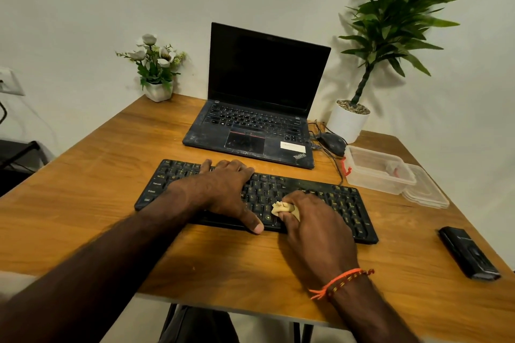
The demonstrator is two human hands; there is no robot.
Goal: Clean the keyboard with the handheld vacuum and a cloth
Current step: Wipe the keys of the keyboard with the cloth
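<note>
wooden desk (117,203), right hand (312,220) pinching cloth (281,207) — on keyboard (342,206)

Bare forearms, no sleeves; an orange-and-dark braided thread band (341,282) round the right wrist.

A small desk workspace, likely a home office. A wooden table (111,175) stands against a plain white wall. At the table's back edge sits an open black laptop (259,103). Left of the laptop is a small pot of white flowers (156,67); right of it, a mouse (331,142) and a tall potted plant (390,22).
</note>
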